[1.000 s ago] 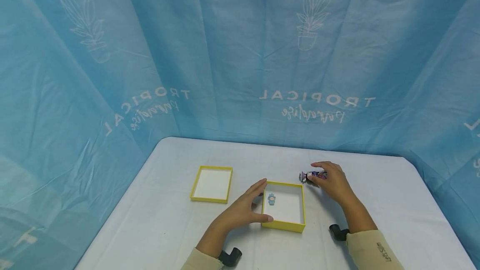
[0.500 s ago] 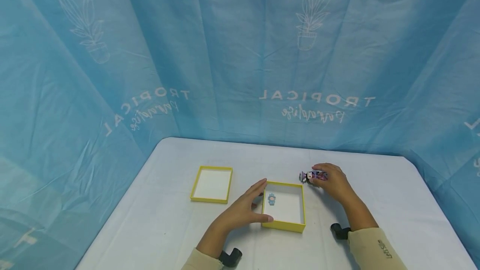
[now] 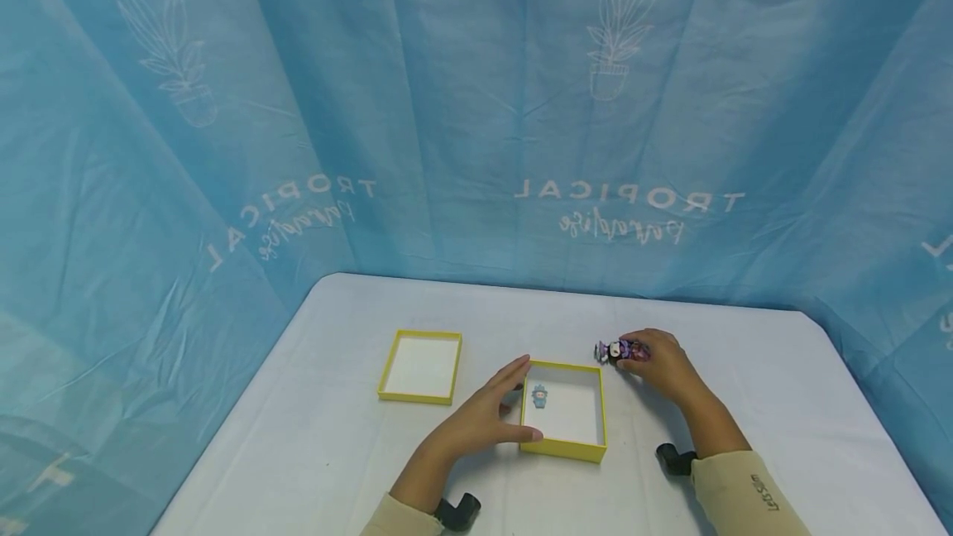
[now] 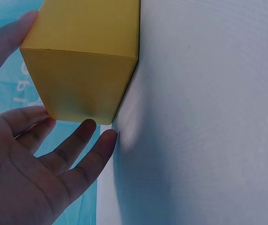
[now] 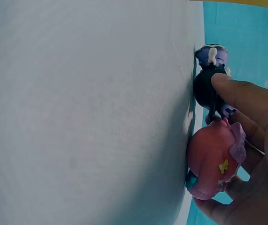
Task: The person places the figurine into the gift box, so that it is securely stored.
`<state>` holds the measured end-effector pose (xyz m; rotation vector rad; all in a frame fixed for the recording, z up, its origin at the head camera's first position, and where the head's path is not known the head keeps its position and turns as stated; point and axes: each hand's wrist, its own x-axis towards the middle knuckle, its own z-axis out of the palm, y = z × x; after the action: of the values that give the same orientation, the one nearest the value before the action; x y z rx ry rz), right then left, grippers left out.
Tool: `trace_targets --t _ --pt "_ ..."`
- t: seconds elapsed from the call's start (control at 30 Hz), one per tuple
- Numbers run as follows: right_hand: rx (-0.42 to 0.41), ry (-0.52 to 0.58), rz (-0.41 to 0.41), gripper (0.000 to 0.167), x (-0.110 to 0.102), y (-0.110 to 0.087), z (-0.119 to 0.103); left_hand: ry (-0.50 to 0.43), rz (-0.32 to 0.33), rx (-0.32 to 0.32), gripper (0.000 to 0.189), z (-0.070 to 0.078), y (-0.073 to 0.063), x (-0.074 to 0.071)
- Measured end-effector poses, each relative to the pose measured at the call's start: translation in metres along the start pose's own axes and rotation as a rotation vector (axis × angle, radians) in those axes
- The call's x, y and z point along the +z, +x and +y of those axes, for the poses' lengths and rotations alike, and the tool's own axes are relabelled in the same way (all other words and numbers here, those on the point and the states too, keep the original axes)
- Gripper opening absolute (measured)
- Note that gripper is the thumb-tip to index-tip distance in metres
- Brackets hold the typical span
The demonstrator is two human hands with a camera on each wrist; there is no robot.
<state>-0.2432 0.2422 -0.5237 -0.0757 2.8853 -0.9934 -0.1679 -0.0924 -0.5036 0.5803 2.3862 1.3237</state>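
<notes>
My left hand [image 3: 487,412] holds an open yellow box [image 3: 563,449] at its left side, thumb at the front corner, fingers at the back. The left wrist view shows fingertips right at the edge of the box's yellow wall [image 4: 77,79]. Inside the white-lined box lies a small light-blue figurine [image 3: 539,396]. To the right behind it, my right hand [image 3: 663,362] grips toy figurines on the cloth. In the right wrist view its thumb presses a black-and-purple figurine [image 5: 204,89]; a pink figurine [image 5: 211,150] with a yellow bow lies against it, fingers behind.
A shallow yellow-rimmed lid [image 3: 417,398], white inside, lies to the left of the box. White cloth [image 3: 298,437] covers the table. Blue printed curtains [image 3: 476,106] hang behind and at both sides.
My right hand has shifted slightly toward me and its fingers have closed lower around the figurines, so more of them shows. The left hand and the box have stayed in place.
</notes>
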Motion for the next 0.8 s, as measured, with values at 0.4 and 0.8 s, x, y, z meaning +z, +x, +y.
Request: trace_targets --t 0.4,0.8 --pt "-0.013 -0.016 0.016 0.044 -0.0002 -0.0026 0.0001 -0.001 0.004 0.003 0.106 -0.0007 0.0004 0.0003" --pt "-0.029 -0.017 0.069 0.046 -0.0033 -0.0046 -0.0023 0.001 0.004 -0.010 0.106 -0.0010 0.0014 -0.0001"
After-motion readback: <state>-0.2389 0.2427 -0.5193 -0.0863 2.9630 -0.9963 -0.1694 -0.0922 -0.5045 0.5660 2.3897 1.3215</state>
